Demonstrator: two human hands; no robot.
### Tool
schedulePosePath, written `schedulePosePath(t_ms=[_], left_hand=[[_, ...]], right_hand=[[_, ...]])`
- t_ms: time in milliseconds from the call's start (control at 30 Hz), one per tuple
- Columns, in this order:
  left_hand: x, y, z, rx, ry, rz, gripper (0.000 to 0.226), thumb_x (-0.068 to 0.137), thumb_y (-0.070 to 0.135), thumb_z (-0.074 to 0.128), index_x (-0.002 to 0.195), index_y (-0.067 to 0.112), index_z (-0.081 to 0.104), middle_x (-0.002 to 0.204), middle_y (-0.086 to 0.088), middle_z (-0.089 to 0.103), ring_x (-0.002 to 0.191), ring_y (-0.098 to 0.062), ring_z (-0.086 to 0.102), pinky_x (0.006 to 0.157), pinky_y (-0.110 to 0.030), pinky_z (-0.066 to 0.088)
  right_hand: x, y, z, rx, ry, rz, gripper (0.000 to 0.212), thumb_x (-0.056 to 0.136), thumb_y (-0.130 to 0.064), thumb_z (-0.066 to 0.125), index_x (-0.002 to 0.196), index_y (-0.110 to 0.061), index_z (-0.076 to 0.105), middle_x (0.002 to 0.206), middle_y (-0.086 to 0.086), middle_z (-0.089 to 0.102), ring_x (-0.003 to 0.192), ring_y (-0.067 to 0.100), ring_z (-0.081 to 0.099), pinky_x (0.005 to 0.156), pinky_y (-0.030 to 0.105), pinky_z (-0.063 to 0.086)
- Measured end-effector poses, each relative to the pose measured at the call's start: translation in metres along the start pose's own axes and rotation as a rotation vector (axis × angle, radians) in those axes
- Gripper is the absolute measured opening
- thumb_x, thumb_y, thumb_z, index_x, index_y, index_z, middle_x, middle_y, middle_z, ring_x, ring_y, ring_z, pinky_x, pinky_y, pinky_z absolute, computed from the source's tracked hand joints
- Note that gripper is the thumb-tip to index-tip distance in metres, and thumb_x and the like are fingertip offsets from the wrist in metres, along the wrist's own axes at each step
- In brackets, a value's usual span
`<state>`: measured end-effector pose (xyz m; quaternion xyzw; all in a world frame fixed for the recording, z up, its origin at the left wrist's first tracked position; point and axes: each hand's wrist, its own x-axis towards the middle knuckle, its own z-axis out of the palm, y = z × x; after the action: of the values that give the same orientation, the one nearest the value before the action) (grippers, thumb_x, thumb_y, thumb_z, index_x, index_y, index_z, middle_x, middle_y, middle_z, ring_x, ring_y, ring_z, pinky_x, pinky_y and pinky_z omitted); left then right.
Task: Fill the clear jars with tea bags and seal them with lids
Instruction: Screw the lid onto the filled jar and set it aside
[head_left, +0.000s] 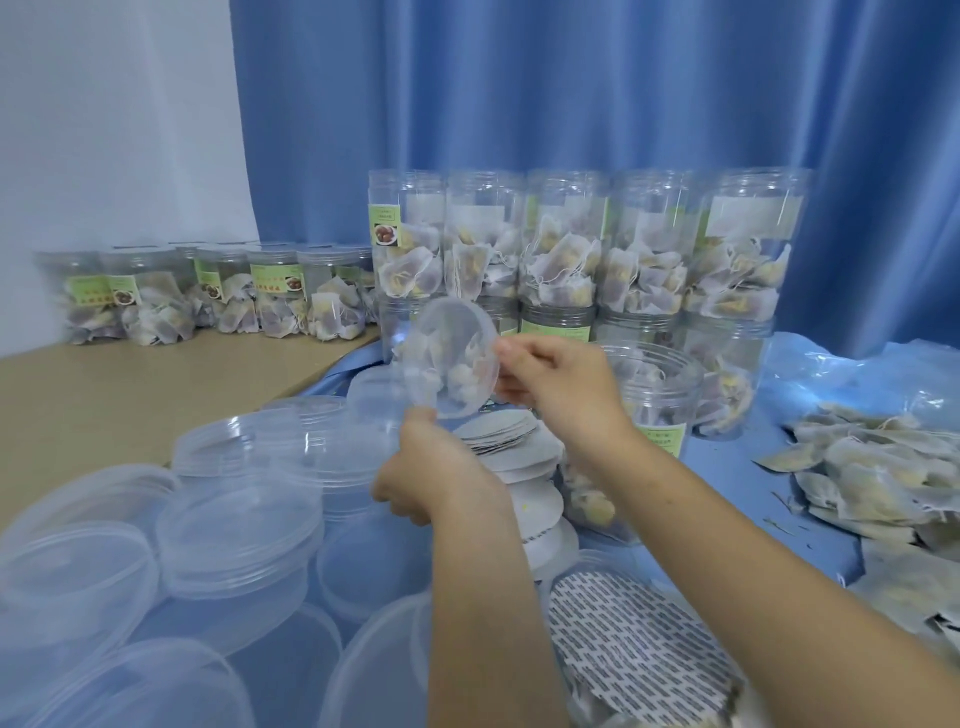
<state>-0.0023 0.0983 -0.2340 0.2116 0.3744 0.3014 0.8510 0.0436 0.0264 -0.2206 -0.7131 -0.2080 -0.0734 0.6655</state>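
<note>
I hold a clear round plastic lid (448, 358) up in the air in front of me. My left hand (426, 470) pinches its lower edge and my right hand (558, 382) pinches its right edge. Behind my right hand stands an open clear jar (655, 400) with tea bags inside. At the bottom a jar mouth carries a printed seal liner (636, 644). A stack of white round liners (519, 452) lies between my arms. Loose tea bags (878, 478) are heaped at the right.
Many clear lids (234, 525) are piled at the lower left. Filled jars (571, 254) stand stacked in two rows at the back centre, and several capped jars (218, 291) sit on the wooden table (104, 384) at the left. A blue curtain hangs behind.
</note>
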Motion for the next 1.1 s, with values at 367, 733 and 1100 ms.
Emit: schedulePosePath(t_ms=[367, 733, 1100], left_hand=[[-0.014, 0.022, 0.003, -0.189, -0.313, 0.476, 0.043, 0.086, -0.010, 0.049, 0.117, 0.019, 0.057, 0.089, 0.012, 0.069, 0.089, -0.012, 0.069, 0.081, -0.026, 0.057], [-0.011, 0.006, 0.005, 0.017, -0.239, 0.580, 0.050, 0.084, -0.007, 0.053, 0.122, 0.024, 0.058, 0.089, 0.014, 0.064, 0.101, -0.014, 0.065, 0.082, -0.024, 0.054], [-0.011, 0.013, 0.002, -0.135, -0.226, 0.402, 0.028, 0.089, 0.027, 0.055, 0.116, 0.017, 0.055, 0.117, -0.006, 0.063, 0.101, -0.018, 0.065, 0.087, -0.030, 0.054]], right_hand=[[-0.025, 0.004, -0.017, -0.346, -0.114, -0.156, 0.018, 0.093, -0.008, 0.055, 0.104, -0.007, 0.069, 0.085, 0.002, 0.070, 0.075, 0.012, 0.066, 0.078, 0.024, 0.053], [-0.028, 0.040, -0.004, -1.393, -0.598, -0.176, 0.027, 0.096, -0.004, 0.043, 0.121, -0.002, 0.052, 0.123, 0.016, 0.053, 0.114, 0.032, 0.053, 0.085, 0.037, 0.044], [-0.025, 0.003, -0.025, -0.796, 0.202, -0.553, 0.016, 0.087, 0.000, 0.055, 0.096, -0.005, 0.067, 0.073, 0.009, 0.065, 0.063, 0.020, 0.055, 0.057, 0.023, 0.036]])
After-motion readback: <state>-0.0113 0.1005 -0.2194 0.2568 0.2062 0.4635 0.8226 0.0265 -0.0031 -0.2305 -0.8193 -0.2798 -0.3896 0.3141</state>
